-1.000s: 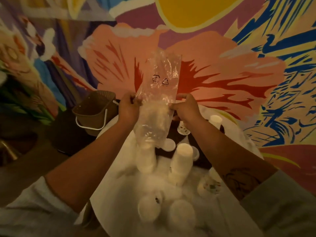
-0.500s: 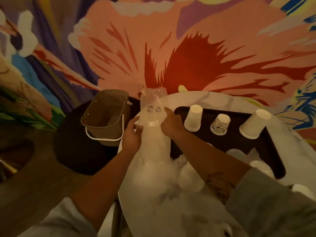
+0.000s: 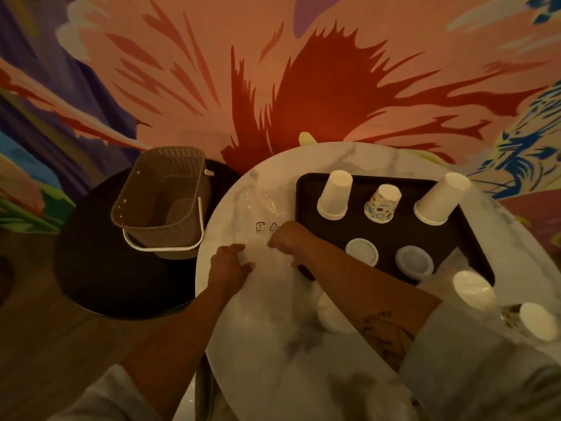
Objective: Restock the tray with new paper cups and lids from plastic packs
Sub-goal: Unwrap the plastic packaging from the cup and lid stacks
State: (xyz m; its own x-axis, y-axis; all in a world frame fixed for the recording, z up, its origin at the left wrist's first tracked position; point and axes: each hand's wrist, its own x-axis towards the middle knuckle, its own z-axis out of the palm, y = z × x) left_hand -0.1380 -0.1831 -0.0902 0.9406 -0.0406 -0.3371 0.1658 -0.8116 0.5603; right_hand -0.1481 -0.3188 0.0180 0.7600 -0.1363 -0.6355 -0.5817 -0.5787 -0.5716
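Note:
A clear plastic pack (image 3: 261,214) with printed recycling marks lies flat on the white marble table (image 3: 303,159), left of the black tray (image 3: 306,183). My left hand (image 3: 229,265) and my right hand (image 3: 283,238) both pinch its near part. On the tray stand a white cup stack (image 3: 334,194), a patterned cup (image 3: 383,203) and another white cup stack (image 3: 440,199), all upside down, with two lids (image 3: 362,252) (image 3: 414,262) in front.
A woven basket with a white handle (image 3: 165,205) sits on a dark round side table (image 3: 91,268) at the left. More white cups (image 3: 473,291) (image 3: 537,325) and crumpled plastic lie at the table's right. A painted wall stands close behind.
The pack, held upright above the table a second ago, has come down and now lies flat on the marble. Both hands moved down with it.

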